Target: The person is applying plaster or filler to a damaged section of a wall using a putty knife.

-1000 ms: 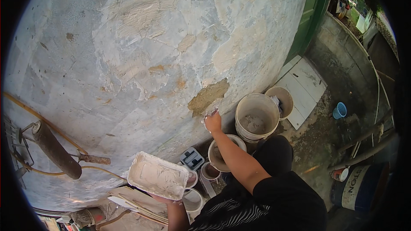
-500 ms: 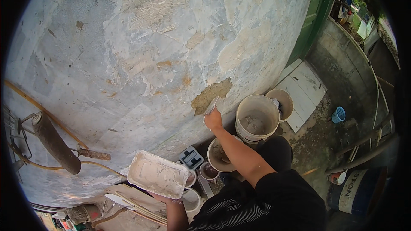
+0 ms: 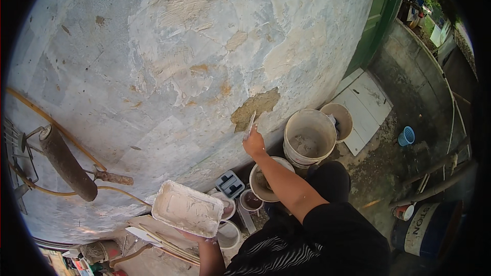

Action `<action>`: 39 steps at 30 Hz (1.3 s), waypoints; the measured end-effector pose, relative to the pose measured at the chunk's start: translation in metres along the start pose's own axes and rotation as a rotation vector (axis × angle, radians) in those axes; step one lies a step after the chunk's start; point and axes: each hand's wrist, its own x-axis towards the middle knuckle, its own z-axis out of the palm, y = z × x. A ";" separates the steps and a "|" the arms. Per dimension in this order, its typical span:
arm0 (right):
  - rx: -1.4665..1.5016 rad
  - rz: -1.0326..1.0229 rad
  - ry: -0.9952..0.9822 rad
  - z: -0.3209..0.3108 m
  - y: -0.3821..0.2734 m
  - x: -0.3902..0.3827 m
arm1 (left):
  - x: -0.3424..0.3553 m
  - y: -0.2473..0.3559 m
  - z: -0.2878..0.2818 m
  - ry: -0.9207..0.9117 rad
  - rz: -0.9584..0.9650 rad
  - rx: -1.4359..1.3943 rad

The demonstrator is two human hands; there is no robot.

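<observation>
My right hand [image 3: 254,144] is closed around a putty knife [image 3: 251,122], its handle hidden in my fist. The thin blade points up, almost edge-on, in front of the lower part of a bare brown patch [image 3: 258,103] in the wall; whether it touches cannot be told. Lower left, my left hand [image 3: 193,236] grips a whitish rectangular tray [image 3: 186,207] from beneath, most of its fingers hidden under it. Pale paste is smeared over the tray's inside. The painted wall [image 3: 169,92] around the patch carries cream filler smears and flaking spots.
Buckets [image 3: 310,138] and smaller tubs [image 3: 228,235] crowd the wall's foot, with a grey plastic case [image 3: 230,184] among them. A paint roller [image 3: 66,163] hangs at left. White boards [image 3: 364,110], a blue basket [image 3: 406,136] and a dark drum [image 3: 427,227] stand right.
The putty knife's blade has turned from showing its face to nearly edge-on, and sits a little lower against the patch. My left hand still holds the tray. The whole view has shifted slightly.
</observation>
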 end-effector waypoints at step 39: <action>0.372 0.244 -0.168 -0.008 0.055 0.063 | 0.016 0.003 -0.009 0.010 -0.079 -0.180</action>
